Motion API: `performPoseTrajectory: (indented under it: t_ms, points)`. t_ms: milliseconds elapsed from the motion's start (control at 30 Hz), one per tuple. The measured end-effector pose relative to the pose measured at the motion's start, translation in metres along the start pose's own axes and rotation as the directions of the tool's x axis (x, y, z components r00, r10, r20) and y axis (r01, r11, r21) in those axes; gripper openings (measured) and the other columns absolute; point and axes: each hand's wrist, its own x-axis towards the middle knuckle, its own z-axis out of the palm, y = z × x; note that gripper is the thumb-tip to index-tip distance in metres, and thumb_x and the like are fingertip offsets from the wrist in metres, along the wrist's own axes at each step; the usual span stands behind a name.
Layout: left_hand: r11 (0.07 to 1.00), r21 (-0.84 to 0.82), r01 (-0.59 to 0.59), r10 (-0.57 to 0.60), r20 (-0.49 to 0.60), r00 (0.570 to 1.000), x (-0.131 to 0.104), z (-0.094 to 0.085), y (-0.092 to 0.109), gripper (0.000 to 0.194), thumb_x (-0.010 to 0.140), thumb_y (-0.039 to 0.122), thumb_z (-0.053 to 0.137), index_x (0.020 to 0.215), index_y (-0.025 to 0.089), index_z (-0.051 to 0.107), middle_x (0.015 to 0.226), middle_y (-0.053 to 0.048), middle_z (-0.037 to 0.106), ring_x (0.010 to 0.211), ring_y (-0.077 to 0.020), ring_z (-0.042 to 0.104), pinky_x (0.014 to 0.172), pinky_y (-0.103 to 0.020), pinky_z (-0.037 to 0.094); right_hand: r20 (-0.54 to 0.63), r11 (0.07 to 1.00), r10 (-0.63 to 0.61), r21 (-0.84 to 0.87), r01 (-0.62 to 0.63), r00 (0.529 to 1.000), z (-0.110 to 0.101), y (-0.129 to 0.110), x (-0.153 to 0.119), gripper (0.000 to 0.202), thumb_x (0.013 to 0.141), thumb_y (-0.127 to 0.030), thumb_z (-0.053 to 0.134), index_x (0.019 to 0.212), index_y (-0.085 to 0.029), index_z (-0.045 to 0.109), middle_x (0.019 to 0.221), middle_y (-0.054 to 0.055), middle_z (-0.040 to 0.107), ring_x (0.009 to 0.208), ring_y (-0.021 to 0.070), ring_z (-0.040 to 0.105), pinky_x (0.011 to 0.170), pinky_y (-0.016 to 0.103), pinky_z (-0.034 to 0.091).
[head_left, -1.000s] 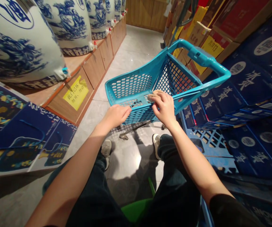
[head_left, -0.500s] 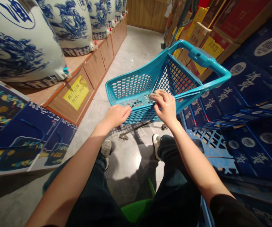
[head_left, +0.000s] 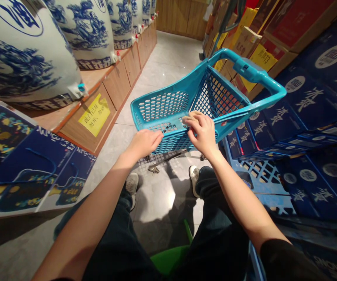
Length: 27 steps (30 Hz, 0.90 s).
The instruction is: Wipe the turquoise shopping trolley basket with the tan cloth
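- The blue plastic shopping cart with mesh walls [head_left: 162, 104] stands mid-aisle on the grey tiled floor [head_left: 171, 50], just beyond the person's shoes, its thick blue handle [head_left: 252, 73] at the right.
- The left hand [head_left: 145, 141] sits on the cart's near rim, toward the left corner, its fingers folded over the edge (the fingertips are hidden).
- The right hand [head_left: 204, 132] is farther right along that same rim; its fingers are bent narrow around a crumpled beige cloth [head_left: 192, 117], which lies at the rim and juts over the basket.
- On the left, a long brown wooden surface [head_left: 120, 85] carries a row of large white ceramic jars with blue painted scenes [head_left: 24, 62] (the nearest has a turquoise tap); a yellow paper sign [head_left: 94, 115] is fixed to its front.
- Near left stand dark-blue printed cartons [head_left: 59, 154].
- At right, stacked navy-blue boxes with white lettering [head_left: 305, 99] rise beside a light-blue plastic pallet [head_left: 269, 188].
- Near, between the legs, a green object [head_left: 168, 259] shows partly.
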Motion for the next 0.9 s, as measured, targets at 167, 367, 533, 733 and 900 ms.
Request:
performPoseTrajectory:
  t_ms: [167,367,533,733,900]
  points:
    - [0.999,0.035,-0.010,0.010,-0.008,1.000,0.000,0.001,0.001,0.050,0.119,0.036,0.034,0.104,0.020,0.078,0.092,-0.011,0.083,0.089,-0.0297,0.080,0.088,-0.040,0.057,0.005,0.999,-0.016,-0.029,0.016,1.000,0.006,-0.018,-0.008,0.037,0.099,-0.019,0.060,0.127,-0.020,0.084,0.143,0.018,0.072,0.141,0.0383,0.058,0.126,0.063,0.043]
    - [0.997,0.077,-0.018,0.018,-0.008,1.000,-0.001,0.002,0.000,0.049,0.120,0.034,0.032,0.108,0.020,0.077,0.098,-0.011,0.086,0.094,-0.0300,0.082,0.088,-0.040,0.057,0.183,0.983,-0.184,0.021,0.184,0.966,0.014,-0.055,-0.011,0.052,0.100,-0.019,0.061,0.150,-0.022,0.074,0.158,0.017,0.066,0.151,0.0366,0.051,0.136,0.063,0.034]
    - [0.997,0.071,-0.010,0.010,0.012,1.000,0.000,0.001,0.001,0.050,0.120,0.036,0.032,0.106,0.020,0.078,0.091,-0.011,0.083,0.089,-0.0296,0.080,0.088,-0.040,0.056,0.050,0.999,0.011,-0.042,-0.009,0.999,0.001,-0.015,0.003,0.047,0.101,-0.016,0.056,0.142,-0.026,0.079,0.146,0.015,0.073,0.143,0.0354,0.060,0.130,0.062,0.040]
    - [0.996,0.083,-0.012,0.010,0.014,1.000,0.001,0.000,0.002,0.052,0.120,0.036,0.030,0.107,0.020,0.078,0.091,-0.011,0.083,0.091,-0.0304,0.080,0.086,-0.040,0.056,0.000,0.997,-0.058,-0.052,0.058,0.998,0.006,-0.023,-0.008,0.041,0.099,-0.018,0.058,0.133,-0.020,0.082,0.141,0.017,0.074,0.139,0.0360,0.061,0.126,0.060,0.047]
    - [0.998,0.066,-0.001,0.000,0.012,1.000,-0.001,0.000,0.002,0.049,0.120,0.035,0.033,0.110,0.020,0.078,0.099,-0.012,0.085,0.095,-0.0308,0.081,0.088,-0.041,0.057,0.111,0.974,-0.227,0.022,0.226,0.968,0.010,-0.042,-0.012,0.050,0.099,-0.018,0.060,0.146,-0.022,0.078,0.155,0.016,0.070,0.148,0.0354,0.056,0.132,0.060,0.041]
